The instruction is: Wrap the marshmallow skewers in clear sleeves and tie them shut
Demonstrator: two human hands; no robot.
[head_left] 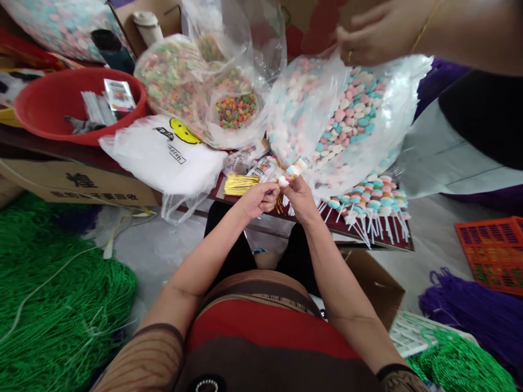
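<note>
At the table's near edge my two hands meet over a marshmallow skewer (291, 173), whose pink, white and yellow pieces seem to be in a clear wrapper. The fingers of my right hand (301, 200) are closed around it. Close beside, my left hand (261, 199) is pinched at its lower end; whatever is between those fingertips is too small to make out. Left of my hands lies a bundle of yellow twist ties (240, 185). Printed clear packets (265, 167) lie just behind. Finished-looking marshmallow skewers (373, 201) on white sticks are piled to the right.
Behind stand open bags of pastel marshmallows (347, 120) and colourful ring candies (236, 110). A red basin (41, 117) and a white smiley bag (163, 158) are at left. Another person's hand (379, 32) reaches in from the upper right. Green cords (53, 294) cover the floor at left.
</note>
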